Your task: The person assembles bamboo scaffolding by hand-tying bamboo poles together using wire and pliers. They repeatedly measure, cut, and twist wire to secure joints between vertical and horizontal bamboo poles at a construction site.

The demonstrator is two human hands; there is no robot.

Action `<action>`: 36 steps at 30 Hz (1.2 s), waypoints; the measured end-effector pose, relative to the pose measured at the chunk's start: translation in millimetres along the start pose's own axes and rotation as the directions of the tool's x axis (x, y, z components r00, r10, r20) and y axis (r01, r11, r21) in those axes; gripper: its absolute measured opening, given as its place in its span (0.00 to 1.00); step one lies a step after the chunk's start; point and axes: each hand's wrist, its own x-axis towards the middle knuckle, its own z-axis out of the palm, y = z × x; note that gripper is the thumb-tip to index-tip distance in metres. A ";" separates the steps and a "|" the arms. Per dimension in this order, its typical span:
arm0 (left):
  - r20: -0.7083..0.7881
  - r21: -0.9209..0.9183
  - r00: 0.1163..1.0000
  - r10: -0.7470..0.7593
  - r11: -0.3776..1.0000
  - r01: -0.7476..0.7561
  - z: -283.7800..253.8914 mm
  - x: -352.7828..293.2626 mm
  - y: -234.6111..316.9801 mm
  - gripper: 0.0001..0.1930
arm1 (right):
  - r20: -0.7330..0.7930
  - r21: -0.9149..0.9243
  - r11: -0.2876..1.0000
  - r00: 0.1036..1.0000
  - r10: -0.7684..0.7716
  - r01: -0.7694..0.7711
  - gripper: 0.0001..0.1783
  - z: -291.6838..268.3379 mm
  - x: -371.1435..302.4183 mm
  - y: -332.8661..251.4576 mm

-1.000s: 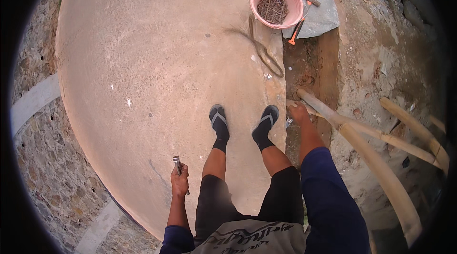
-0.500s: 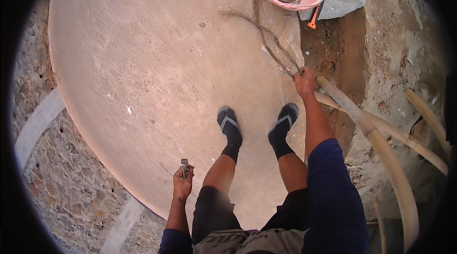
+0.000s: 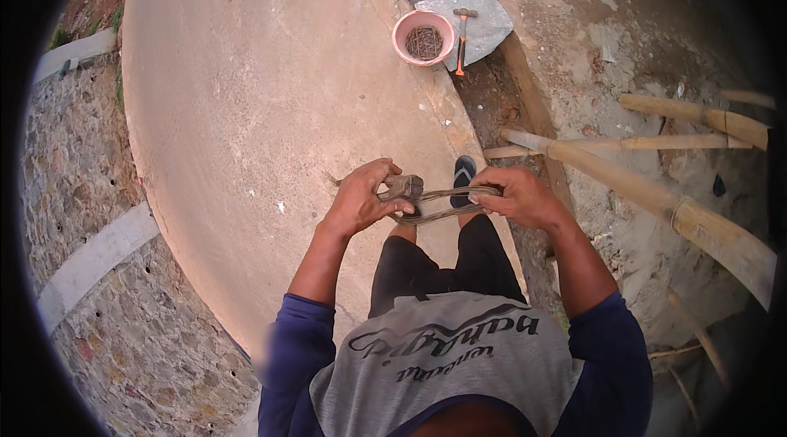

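In front of my body both hands are raised, with a looped bundle of thin brown wire (image 3: 447, 192) stretched between them. My left hand (image 3: 361, 198) is closed around a short, blunt-ended grey metal piece (image 3: 405, 186); its exact kind is unclear. The left end of the wire loop runs to that hand's fingers and thumb. Pinched in my right hand (image 3: 518, 193) is the other end of the loop. Beneath the wire are my feet in dark socks and sandals, partly covered.
Ahead, a pink bucket (image 3: 397, 34) of nails or short metal bits stands at the slab edge. Beside it a hammer (image 3: 461, 43) with an orange-black handle rests on a grey sheet (image 3: 492, 23). Bamboo poles (image 3: 623, 181) slant at right. A stone wall (image 3: 90, 166) drops away left.
My right hand has lifted the wire up from the slab toward me. My left hand has come up with the metal piece to meet it. The view has shifted, with the bucket now farther off.
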 end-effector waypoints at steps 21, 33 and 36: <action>0.578 -0.453 0.798 0.168 0.880 0.143 63.4 -187.8 182.5 0.18 | -0.899 -0.341 0.920 0.221 -0.379 0.192 0.15 137.2 -301.0 -5.2; 0.652 -0.353 0.750 0.110 0.920 0.172 192.6 -200.4 276.7 0.19 | -0.819 -0.572 0.820 -0.071 -0.569 0.018 0.07 97.3 -429.0 91.8; 0.660 -0.313 0.751 0.018 0.916 0.253 232.8 -213.6 313.6 0.18 | -0.845 -0.534 0.845 -0.017 -0.534 0.022 0.09 82.0 -472.7 123.3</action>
